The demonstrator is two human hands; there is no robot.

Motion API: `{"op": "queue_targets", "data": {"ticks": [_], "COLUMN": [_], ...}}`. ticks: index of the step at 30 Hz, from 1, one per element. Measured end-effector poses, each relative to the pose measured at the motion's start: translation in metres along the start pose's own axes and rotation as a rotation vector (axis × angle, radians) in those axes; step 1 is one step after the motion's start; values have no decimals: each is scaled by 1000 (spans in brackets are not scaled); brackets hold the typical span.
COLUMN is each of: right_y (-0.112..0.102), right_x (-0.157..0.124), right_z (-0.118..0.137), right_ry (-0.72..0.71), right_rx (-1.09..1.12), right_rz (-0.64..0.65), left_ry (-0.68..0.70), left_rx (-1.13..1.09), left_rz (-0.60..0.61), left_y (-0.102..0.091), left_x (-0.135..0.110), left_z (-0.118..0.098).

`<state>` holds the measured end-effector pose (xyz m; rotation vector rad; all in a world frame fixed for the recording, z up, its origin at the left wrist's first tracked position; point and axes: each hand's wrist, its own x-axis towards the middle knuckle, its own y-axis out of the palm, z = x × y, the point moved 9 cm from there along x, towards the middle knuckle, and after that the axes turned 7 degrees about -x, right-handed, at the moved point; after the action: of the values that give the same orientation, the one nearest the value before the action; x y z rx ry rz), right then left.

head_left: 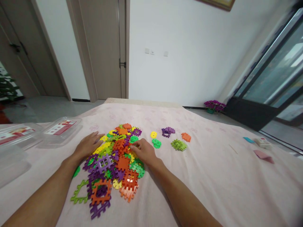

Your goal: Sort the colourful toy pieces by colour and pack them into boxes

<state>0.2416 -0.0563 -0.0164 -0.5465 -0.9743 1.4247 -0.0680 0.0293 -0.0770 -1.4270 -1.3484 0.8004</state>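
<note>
Plastic pieces (123, 163) are heaped on the cloth (213, 176) btwn your hands: prob. light, stiff, a bit slippery; pinch 'em by notched edges. L hand (87, 145) is loosely spread, nothing visibly gripped; R hand (145, 151) half-curled, can't tell if it's holding any.

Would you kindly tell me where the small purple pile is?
In the head view, the small purple pile lies right of the right hand, beyond the light-green pile.

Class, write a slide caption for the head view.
Left hand and right hand at a heap of colourful notched pieces on pink cloth, smaller groups to the right.
</note>
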Motion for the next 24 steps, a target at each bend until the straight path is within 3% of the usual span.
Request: {"op": "queue_targets", "data": {"ticks": [3,8,13,18,24], "right_y": [9,22,12,-17,-83], "right_x": [1,6,15,30,32], "right_z": [0,-18,-36,-63,-136], "right_ry": [65,207,162,102,299], "right_rx": [34,282,431,364,414], "right_rz": [40,59,-15,-94,-397], "left_ry": [-4,-6,-7,-8,0], "left_rx": [5,14,17,12,19], "left_rz": [2,14,15,7,12], "left_y": [2,1,2,4,3], "left_x": [0,0,0,1,2], "left_z": [1,-1,0,3,2]}}
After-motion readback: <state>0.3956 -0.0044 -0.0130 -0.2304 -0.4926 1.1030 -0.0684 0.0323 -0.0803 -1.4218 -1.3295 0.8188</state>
